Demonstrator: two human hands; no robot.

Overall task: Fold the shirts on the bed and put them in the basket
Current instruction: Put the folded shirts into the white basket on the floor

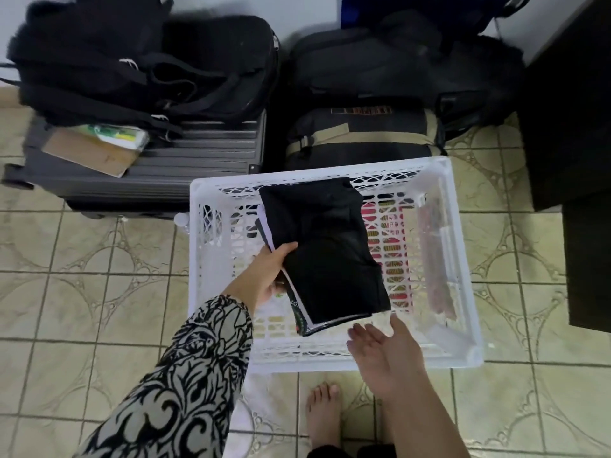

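Your left hand (pixel 264 276) gripped stack of folded shirts (pixel 327 256) at its left edge, thumb on top, fingers curled beneath. Stack, black shirt uppermost, was held over white basket (pixel 334 366), inside its rim, tilted toward far-left; whether it touched bottom, you could not tell. Your right hand (pixel 385 352) hovered palm-up over basket's near rim, fingers straight and slightly apart, holding nothing, just near stack's near corner. Basket stood on tiled floor (pixel 99 292). Grey suitcase (pixel 158 170) lay far-left, black bags (pixel 380 94) beyond basket. Your bare foot (pixel 322 414) stood near basket.
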